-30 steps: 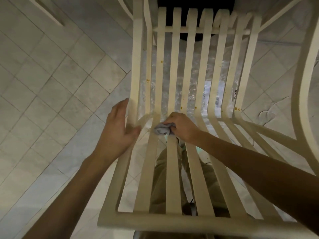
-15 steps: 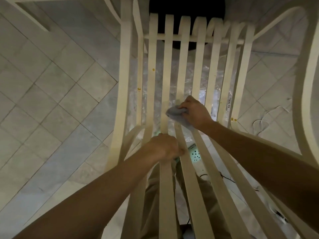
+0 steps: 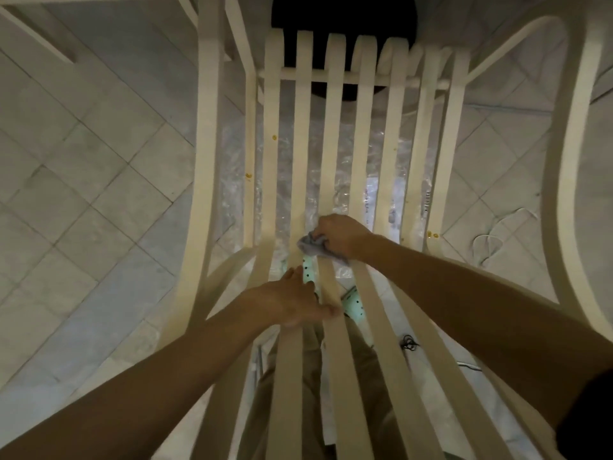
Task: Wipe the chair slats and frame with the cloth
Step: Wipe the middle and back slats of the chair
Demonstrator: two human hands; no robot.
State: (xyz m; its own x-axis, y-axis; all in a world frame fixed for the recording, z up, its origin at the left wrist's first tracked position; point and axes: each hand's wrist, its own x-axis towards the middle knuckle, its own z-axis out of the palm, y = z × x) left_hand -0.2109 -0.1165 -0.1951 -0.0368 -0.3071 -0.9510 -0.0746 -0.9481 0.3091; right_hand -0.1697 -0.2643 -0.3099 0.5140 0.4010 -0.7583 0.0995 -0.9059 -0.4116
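Note:
A cream slatted chair [image 3: 365,134] fills the view from above, its long slats running from the bottom edge up to a crossbar [image 3: 351,77]. My right hand [image 3: 341,235] is shut on a crumpled grey-blue cloth [image 3: 311,249] and presses it on a middle slat at the bend of the seat. My left hand [image 3: 292,302] rests on the slat just left of it, lower down, fingers laid over the slat and its neighbour. The curved side frame [image 3: 205,180] stands at the left, the armrest loop [image 3: 574,180] at the right.
Pale floor tiles [image 3: 83,200] lie all around. Crinkled clear plastic [image 3: 285,194] shows under the slats. My trouser legs and mint perforated shoes [image 3: 353,302] are visible between the slats. A thin cord [image 3: 497,234] lies on the floor at the right.
My left hand moved from the left side frame onto a middle slat. My right hand carried the cloth up the slat, then back down to the bend. The view shifted closer over the chair.

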